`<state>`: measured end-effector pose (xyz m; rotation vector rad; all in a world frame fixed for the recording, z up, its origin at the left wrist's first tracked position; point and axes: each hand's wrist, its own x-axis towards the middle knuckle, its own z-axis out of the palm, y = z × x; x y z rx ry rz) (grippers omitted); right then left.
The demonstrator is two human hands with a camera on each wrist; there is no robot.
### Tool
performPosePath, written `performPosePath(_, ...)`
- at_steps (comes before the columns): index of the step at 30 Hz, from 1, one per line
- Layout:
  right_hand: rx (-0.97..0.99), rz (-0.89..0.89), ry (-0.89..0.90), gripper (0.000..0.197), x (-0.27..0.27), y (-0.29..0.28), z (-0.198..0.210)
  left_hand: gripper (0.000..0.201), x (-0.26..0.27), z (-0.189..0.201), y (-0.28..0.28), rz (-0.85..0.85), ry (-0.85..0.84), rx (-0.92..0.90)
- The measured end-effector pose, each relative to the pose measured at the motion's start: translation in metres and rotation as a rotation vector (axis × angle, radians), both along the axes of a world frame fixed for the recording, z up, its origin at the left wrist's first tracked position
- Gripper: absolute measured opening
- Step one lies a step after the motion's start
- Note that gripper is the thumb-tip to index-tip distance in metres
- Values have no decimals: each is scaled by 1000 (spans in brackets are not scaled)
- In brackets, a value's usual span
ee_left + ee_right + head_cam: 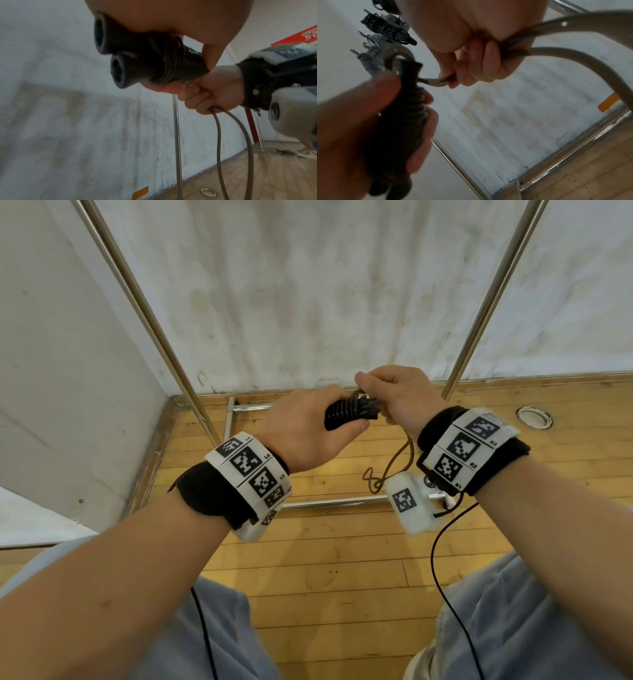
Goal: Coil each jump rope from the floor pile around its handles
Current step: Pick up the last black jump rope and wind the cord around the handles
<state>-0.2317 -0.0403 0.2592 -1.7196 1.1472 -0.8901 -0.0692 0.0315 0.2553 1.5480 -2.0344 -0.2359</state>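
Stained white wall (308, 285), wooden floor (325, 577). The left hand (305, 429) clamps the paired black ribbed jump-rope handles (346, 414), already coil-wrapped; the right hand (399, 395) pinches the grey-brown cord (218, 135) — each turn should be laid taut against the last.

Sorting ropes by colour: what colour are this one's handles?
Black handles, clearest in the left wrist view.

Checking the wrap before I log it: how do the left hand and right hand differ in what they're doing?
The left hand grips the paired black handles, already wrapped in coils; the right hand pinches the loose rope. The left hand sits along the bundle's side, the right hand at its tip. Both are curled tight and raised above the wooden floor.
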Motion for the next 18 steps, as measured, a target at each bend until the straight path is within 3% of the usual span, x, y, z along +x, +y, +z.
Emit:
performPosePath(5,-12,-22,-6,28,13,9,-10,25,1,5,-3,93,112,34)
performPosePath(8,-204,-23,126,28,23,27,-16,27,4,11,-7,120,198,52)
performPosePath(11,-270,48,255,13,31,40,-20,33,6,15,-10,158,277,111)
performPosePath(14,-89,94,301,18,34,37,-22,35,5,16,-11,166,307,149)
performPosePath(18,170,164,112,21,35,36,-19,31,12,16,-15,126,319,229)
